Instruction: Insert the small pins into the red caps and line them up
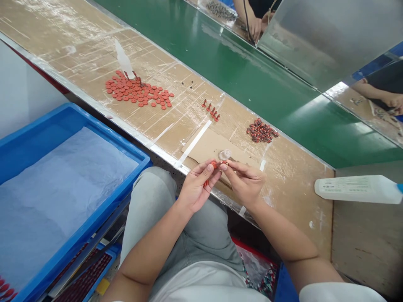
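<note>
My left hand (197,185) pinches a round red disc (213,164) between thumb and fingertips, and more red shows under its curled fingers. Touching fingertips with it, my right hand (244,180) grips a small red and dark part (223,163). Just beyond the hands stands a small clear cup (224,154) on a cardboard sheet (206,144). Several small figures on red bases (213,111) stand in a short row farther off. A heap of small red and black parts (261,130) lies to their right. Many red discs (138,92) are spread at the left.
A white pointed bottle (124,60) stands by the discs. At the right lies a large white bottle (355,188). A blue tray (71,110) is at the left, a green belt (220,69) runs behind the table, and other people's hands (255,26) show beyond it.
</note>
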{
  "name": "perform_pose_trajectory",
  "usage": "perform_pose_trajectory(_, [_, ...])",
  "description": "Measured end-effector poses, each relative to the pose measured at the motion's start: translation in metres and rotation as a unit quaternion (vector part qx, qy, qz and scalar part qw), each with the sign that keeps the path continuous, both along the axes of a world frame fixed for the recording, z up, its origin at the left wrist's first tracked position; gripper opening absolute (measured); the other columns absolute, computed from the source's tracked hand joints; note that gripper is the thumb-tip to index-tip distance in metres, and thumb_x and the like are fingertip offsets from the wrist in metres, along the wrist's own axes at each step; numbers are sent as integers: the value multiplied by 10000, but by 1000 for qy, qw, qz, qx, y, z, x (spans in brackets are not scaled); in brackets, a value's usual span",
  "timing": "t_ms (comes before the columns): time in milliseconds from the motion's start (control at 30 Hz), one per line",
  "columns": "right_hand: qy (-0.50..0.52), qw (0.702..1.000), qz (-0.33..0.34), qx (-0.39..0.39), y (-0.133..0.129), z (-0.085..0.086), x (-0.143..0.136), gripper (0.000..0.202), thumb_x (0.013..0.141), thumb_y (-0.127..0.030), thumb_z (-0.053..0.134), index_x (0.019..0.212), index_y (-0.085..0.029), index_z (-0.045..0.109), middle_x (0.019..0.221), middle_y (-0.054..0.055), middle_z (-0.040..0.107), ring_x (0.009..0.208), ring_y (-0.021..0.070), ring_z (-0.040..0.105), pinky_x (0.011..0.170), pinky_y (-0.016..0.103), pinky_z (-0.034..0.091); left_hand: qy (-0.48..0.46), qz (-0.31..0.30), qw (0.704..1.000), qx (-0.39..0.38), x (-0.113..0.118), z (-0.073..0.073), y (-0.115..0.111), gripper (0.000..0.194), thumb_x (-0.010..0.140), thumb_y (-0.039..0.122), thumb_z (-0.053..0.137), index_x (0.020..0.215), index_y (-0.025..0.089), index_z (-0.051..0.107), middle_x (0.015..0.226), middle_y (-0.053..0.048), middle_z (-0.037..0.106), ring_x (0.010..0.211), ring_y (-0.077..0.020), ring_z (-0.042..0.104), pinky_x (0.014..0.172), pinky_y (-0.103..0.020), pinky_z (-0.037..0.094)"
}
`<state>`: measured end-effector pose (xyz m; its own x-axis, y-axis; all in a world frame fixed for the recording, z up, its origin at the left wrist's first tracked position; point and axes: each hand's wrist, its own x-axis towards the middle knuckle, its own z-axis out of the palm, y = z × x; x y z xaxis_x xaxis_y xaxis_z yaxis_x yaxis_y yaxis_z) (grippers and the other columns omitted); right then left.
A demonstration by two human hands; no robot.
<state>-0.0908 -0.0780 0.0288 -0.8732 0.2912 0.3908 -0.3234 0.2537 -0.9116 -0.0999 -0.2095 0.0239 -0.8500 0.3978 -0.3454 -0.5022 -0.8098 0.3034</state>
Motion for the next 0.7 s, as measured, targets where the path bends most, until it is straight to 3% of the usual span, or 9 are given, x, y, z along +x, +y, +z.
perform_pose_trajectory(200, [22,1000,18,-7,-1,2,-1,235,715,-150,791,912,-274,758,921,-1,758,805,173,730,778,305,620,-4,-1,1000,0,0,-1,0,139,787,160,713,925,156,726,947,-34,753,923,-106,700,893,-187,532])
perform_pose_trajectory(700, [48,998,19,32,-1,0,-3,243,724,-166,788,927,-294,755,914,-5,758,803,184,732,764,310,626,-11,7,1000,8,0,-1,1,138,776,148,723,914,149,726,939,-29,752,909,-105,701,916,-205,532])
